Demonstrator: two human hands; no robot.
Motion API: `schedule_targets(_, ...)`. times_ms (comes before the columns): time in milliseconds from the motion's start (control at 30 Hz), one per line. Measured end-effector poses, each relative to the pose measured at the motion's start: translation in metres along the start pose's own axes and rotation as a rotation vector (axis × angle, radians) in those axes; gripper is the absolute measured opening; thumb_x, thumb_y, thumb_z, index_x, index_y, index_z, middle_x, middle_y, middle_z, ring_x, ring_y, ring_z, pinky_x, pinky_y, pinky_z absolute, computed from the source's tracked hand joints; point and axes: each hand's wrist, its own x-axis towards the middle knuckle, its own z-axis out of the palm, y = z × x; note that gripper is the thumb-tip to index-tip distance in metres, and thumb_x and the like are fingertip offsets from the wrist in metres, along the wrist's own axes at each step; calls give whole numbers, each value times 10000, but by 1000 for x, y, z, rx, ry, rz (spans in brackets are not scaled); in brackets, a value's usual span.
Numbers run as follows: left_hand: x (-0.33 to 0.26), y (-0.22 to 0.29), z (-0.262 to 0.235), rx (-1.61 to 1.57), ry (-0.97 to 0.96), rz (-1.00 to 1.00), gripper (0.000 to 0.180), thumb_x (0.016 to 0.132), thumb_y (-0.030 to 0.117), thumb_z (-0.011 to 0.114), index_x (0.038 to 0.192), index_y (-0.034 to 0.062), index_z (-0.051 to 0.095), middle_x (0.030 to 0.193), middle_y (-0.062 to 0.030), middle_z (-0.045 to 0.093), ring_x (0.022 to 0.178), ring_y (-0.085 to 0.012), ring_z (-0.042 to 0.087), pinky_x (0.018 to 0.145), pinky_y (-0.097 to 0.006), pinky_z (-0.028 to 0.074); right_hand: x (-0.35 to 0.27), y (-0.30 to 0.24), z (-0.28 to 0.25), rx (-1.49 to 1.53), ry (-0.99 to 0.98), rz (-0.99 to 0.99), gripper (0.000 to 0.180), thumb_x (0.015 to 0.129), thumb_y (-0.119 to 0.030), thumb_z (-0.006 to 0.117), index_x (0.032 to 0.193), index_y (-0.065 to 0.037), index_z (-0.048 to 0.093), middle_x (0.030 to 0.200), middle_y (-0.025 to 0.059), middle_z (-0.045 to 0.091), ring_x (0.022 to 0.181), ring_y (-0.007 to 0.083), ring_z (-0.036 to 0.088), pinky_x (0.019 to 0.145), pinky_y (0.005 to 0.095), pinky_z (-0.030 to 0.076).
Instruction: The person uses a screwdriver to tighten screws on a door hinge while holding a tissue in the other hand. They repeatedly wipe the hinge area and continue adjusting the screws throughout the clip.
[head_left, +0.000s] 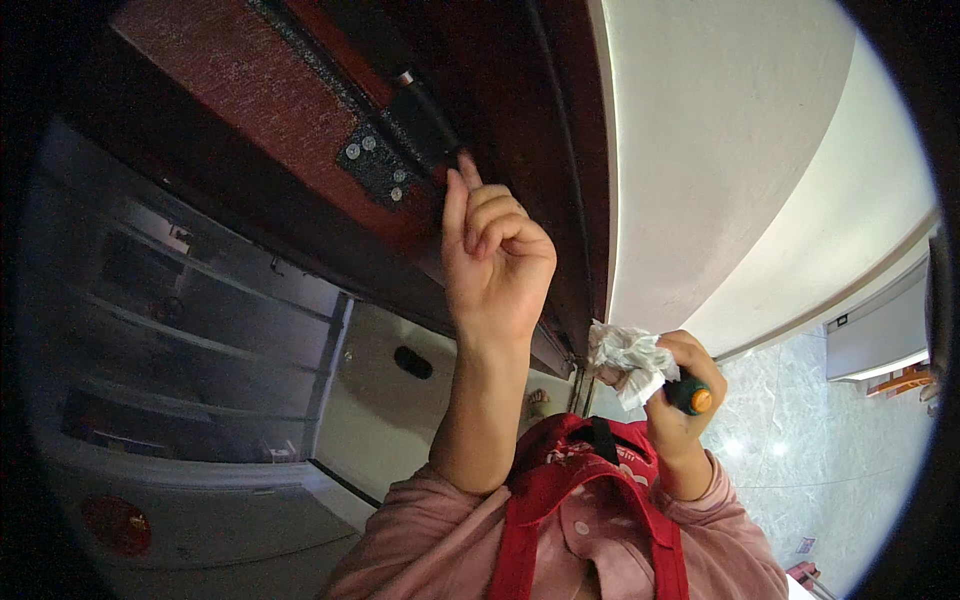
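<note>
The black metal hinge plate (375,165), fixed with several silver screws to the dark red-brown wooden door (250,80), sat high in the view, with a black hinge arm (425,115) running from it up along the door's edge. The left hand (495,260) was raised to it on an upright forearm, its index finger stretched so that the fingertip touched the lower end of the hinge arm, just beside the plate; the other fingers were curled loosely into the palm, so its grip held nothing. Lower and to the right, the right hand (680,385) was closed in a full grip on two things at once: a crumpled white wrapper or cloth (628,362) bunched against the fingers, and a screwdriver (690,395) whose dark green handle with an orange butt end stuck out of the fist; its shaft was hidden. Both forearms came up out of pink sleeves, and red straps (520,520) lay across the pink top at the lower edge. To the right of the door ran a white wall (720,150), and below it a pale marbled floor (820,450). On the left stood a cabinet with glass-fronted shelves (190,320).
</note>
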Motion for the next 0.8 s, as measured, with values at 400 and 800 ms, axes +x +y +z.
schedule_targets(400, 10, -3, 4, -21, -48, -36, 116, 931, 147, 586, 912, 46, 640, 574, 45, 382, 467, -36, 357, 426, -174, 319, -4, 12, -12, 65, 44, 81, 202, 681, 13, 669, 875, 37, 619, 823, 129, 630, 742, 206, 600, 681, 287, 457)
schedule_targets(800, 8, 0, 14, -36, 45, -73, 193, 945, 169, 559, 783, 66, 586, 559, 29, 384, 421, -58, 358, 397, -198, 305, -6, 11, -8, 45, 39, 69, 185, 698, -26, 684, 857, 39, 615, 797, 120, 627, 711, 194, 590, 660, 274, 448)
